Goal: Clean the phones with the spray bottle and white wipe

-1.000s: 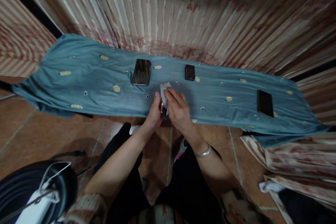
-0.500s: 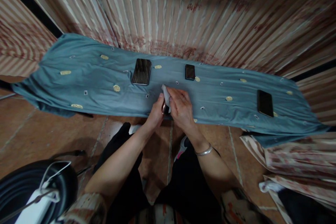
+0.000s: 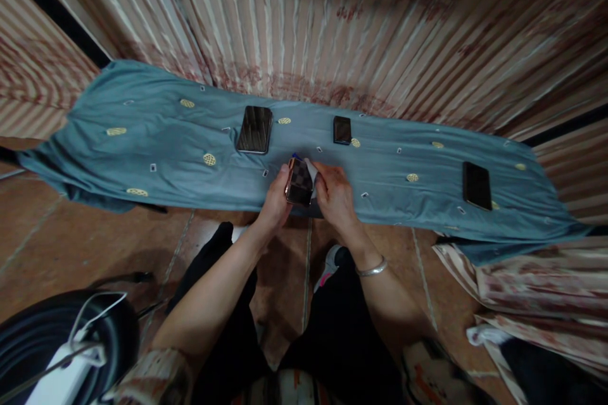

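Observation:
My left hand [image 3: 274,201] grips a phone with a rose-gold edge [image 3: 299,182] by its left side, its dark screen facing up toward me. At the phone's right side is my right hand [image 3: 335,193], closed on a small white wipe cloth [image 3: 311,169] that shows just above its fingers. Both hands hover over the near edge of a blue-grey cloth [image 3: 156,139] spread on a low surface. A silver bangle [image 3: 371,269] circles my right wrist.
Three more dark phones lie on the blue-grey cloth: a large one [image 3: 255,130] at centre left, a small one [image 3: 342,130] at centre, one [image 3: 476,185] at far right. Striped curtains [image 3: 332,19] hang behind. A black tyre [image 3: 61,342] sits at lower left, patterned fabric [image 3: 536,291] at right.
The phone was held on edge while my right hand rubbed it with the cloth. Now it is turned so that its screen faces me, and the cloth sits behind its right side.

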Tool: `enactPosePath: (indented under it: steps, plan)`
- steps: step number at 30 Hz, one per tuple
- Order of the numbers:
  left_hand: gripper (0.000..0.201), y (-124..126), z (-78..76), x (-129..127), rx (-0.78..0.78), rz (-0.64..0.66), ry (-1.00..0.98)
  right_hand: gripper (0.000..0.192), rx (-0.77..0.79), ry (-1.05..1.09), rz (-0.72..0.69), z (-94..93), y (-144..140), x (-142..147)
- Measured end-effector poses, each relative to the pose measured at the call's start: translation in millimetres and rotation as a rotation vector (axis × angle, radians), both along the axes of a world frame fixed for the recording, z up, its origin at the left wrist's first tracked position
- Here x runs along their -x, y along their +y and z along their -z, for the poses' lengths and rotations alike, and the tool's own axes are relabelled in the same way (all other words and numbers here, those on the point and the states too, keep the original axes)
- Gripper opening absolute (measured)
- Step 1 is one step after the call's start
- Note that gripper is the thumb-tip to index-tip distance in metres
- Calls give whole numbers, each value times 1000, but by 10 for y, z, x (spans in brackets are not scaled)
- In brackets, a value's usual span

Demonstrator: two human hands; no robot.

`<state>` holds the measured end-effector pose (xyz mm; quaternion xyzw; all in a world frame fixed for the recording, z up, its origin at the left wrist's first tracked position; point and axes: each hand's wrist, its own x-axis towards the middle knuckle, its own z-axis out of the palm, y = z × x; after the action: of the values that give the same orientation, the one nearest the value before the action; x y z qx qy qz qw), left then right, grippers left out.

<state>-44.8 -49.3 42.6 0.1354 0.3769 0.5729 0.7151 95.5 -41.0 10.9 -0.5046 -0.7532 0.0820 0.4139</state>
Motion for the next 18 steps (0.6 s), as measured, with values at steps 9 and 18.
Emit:
enactPosePath:
  steps: [9,18]
  plan:
    - [40,10,-55,18,27,23,-57,45,28,-24,49,78,11,2]
    - [40,81,-12,48,8,-71,-82,43,-24,-26,14,118,-33,93]
